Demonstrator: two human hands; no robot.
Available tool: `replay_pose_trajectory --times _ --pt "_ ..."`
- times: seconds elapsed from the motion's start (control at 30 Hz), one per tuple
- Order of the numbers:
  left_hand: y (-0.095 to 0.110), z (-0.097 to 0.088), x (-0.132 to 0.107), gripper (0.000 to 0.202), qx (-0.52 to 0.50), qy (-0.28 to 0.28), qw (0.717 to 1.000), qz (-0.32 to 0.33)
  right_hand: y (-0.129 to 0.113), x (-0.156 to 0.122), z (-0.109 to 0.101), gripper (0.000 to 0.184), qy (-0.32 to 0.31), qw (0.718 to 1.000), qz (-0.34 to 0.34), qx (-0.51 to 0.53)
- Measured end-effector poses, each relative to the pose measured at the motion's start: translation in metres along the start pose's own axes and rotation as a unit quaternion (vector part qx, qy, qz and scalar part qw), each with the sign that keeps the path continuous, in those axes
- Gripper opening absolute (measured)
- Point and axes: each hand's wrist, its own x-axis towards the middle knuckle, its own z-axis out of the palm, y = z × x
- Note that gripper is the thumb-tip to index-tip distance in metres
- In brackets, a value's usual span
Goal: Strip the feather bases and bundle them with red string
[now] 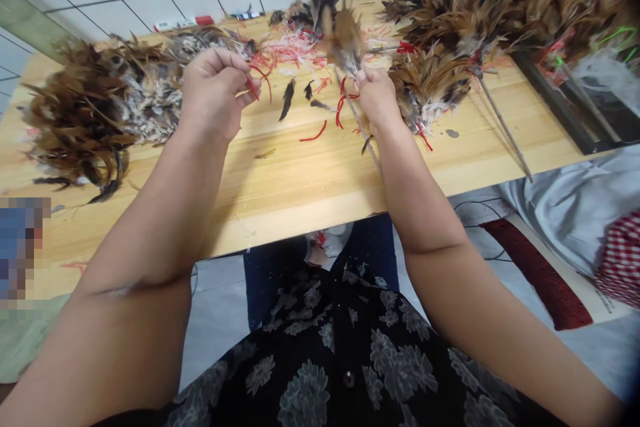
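Observation:
My left hand (214, 92) is raised over the table, its thumb and fingers pinched on a thin red string (269, 83). To the right, my right hand (379, 99) is closed around the base of a brown feather bundle (344, 33), whose feathers point away from me. Beneath that hand a thin stick (361, 123) slants toward the table's front edge; whether it joins the bundle I cannot tell. A looped red string (340, 110) hangs or lies beside my right fingers. Between the hands lie a loose dark feather (287, 99) and a short red string piece (314, 133).
Brown feather heaps (75, 107) cover the table's left side. Large feather bundles (450, 20) crowd the right, one on a stick (505, 127) reaching past the edge. Pink shreds (295, 45), a marker (175, 25) and a dark tray (555, 100) are also on the wooden table (280, 193).

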Motion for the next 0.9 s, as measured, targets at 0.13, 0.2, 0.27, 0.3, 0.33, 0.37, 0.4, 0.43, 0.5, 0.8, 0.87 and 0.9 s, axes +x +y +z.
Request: replay_pose_trajectory --times 0.13,0.2,0.27,0.3,0.33,0.37,0.4,0.43,0.5,0.8,0.87,0.9 --pt "-0.001 -0.004 -0.020 0.033 0.038 -0.036 0.999 0.002 -0.037 -0.026 -0.015 0.038 -0.009 0.998 0.053 -0.035" --pt "0.000 -0.004 -0.030 0.030 0.039 -0.047 0.998 0.004 -0.044 -0.032 -0.020 0.044 -0.015 0.999 0.035 0.020" --pt "0.001 -0.002 -0.039 0.029 0.020 -0.052 0.998 0.008 -0.048 -0.035 -0.022 0.051 -0.040 0.996 0.019 0.079" --pt "0.002 0.000 -0.043 0.027 0.007 -0.058 0.998 0.007 -0.051 -0.038 -0.021 0.054 -0.059 0.991 0.020 0.115" --pt "0.004 0.002 -0.047 0.025 -0.006 -0.068 0.998 0.004 -0.055 -0.041 -0.020 0.056 -0.080 0.984 0.030 0.154" --pt "0.006 0.005 -0.051 0.022 -0.016 -0.080 0.997 -0.002 -0.061 -0.045 -0.017 0.057 -0.102 0.973 0.047 0.202" --pt "0.008 0.008 -0.053 0.022 -0.023 -0.091 0.996 -0.008 -0.067 -0.050 -0.014 0.057 -0.126 0.957 0.066 0.255" --pt "0.010 0.011 -0.055 0.022 -0.025 -0.098 0.995 -0.014 -0.073 -0.056 -0.010 0.057 -0.154 0.938 0.084 0.300" --pt "0.013 0.017 -0.058 0.027 -0.017 -0.099 0.995 -0.027 -0.085 -0.068 -0.004 0.055 -0.212 0.903 0.110 0.358" --pt "0.008 0.028 -0.065 0.035 -0.043 -0.077 0.996 -0.009 -0.090 -0.084 0.012 0.040 -0.304 0.823 0.193 0.439" --pt "0.009 0.028 -0.067 0.039 -0.015 -0.081 0.996 -0.025 -0.084 -0.082 0.017 0.039 -0.307 0.819 0.192 0.444" --pt "0.009 0.028 -0.067 0.040 -0.008 -0.081 0.996 -0.030 -0.081 -0.080 0.020 0.038 -0.305 0.821 0.185 0.446"
